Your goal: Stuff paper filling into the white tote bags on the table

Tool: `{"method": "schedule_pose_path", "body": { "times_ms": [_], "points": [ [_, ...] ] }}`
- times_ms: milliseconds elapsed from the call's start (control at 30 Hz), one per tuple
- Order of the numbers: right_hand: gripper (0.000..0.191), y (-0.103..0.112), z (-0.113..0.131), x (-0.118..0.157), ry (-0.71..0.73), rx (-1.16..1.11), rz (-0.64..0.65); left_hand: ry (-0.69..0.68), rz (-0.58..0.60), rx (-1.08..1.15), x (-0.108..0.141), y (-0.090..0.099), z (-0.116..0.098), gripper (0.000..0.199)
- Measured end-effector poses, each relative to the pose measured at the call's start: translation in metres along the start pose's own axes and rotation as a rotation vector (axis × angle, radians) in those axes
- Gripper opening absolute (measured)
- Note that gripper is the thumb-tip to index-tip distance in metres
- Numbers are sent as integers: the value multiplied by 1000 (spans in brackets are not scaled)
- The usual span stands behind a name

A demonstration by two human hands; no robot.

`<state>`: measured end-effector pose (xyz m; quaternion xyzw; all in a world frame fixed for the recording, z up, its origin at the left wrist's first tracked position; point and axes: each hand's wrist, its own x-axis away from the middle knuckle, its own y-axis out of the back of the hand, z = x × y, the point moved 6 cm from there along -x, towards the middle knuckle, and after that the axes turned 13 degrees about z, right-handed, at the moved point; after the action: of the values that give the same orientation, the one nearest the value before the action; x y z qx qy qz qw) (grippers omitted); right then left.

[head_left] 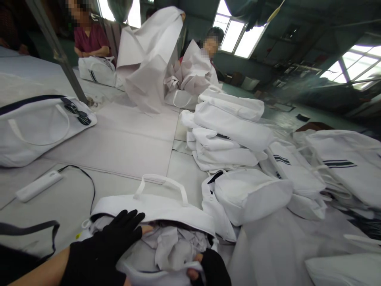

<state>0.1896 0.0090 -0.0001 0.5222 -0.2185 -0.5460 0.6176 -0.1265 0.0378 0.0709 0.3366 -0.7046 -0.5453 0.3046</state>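
A white bag (160, 205) with a strap handle (162, 177) lies in front of me, its mouth gaping. Crumpled pale paper (175, 244) fills the inside. My left hand (111, 238), in a black glove with the thumb tip bare, lies stretched flat over the left part of the mouth, against the paper. At the lower right, my right hand (208, 268), gloved in black with bare fingertips, is closed on the bag's near rim. Its fingers are partly hidden by the bag and the frame's edge.
White bags are stacked (229, 131) to the right, with striped bags (339, 163) beyond. Flat pale sheets (125, 139) cover the table. At left are another bag (44, 127), a white corded device (38, 186) and a metal post (59, 51). Co-workers (92, 39) stand across.
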Motion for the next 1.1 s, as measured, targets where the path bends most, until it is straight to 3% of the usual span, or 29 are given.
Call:
{"method": "schedule_pose_path", "body": {
  "times_ms": [67,133,200,233,367,467,567,633,767,833,967,1100],
  "points": [
    [29,-1,2,-15,-9,32,-32,-123,-5,-22,-2,-14,-3,83],
    [29,1,3,-30,-21,39,-43,-159,-30,-33,-10,-29,-1,52],
    [28,5,5,-42,-39,55,-56,-59,-60,-31,-19,-41,6,20],
    [28,7,6,-47,-37,69,-61,5,-73,-30,-23,-45,8,15],
    [32,21,21,-70,59,153,-19,46,-142,-60,-31,-48,7,18],
    [42,25,46,-89,197,176,44,49,-186,-90,-34,-46,7,18],
    [53,3,78,-96,350,149,173,24,-198,-118,-37,-48,6,19],
    [47,-20,89,-98,317,125,216,12,-183,-130,-39,-53,5,20],
    [15,-66,94,-112,189,38,340,57,-94,-128,-48,-62,11,15],
    [22,-72,96,-121,216,20,373,81,-51,-116,-55,-64,16,11],
    [15,-43,84,-125,311,246,129,94,-63,-98,-62,-72,27,8],
    [53,-26,41,-122,357,399,-132,87,-176,-99,-69,-87,36,13]
  ]
}}
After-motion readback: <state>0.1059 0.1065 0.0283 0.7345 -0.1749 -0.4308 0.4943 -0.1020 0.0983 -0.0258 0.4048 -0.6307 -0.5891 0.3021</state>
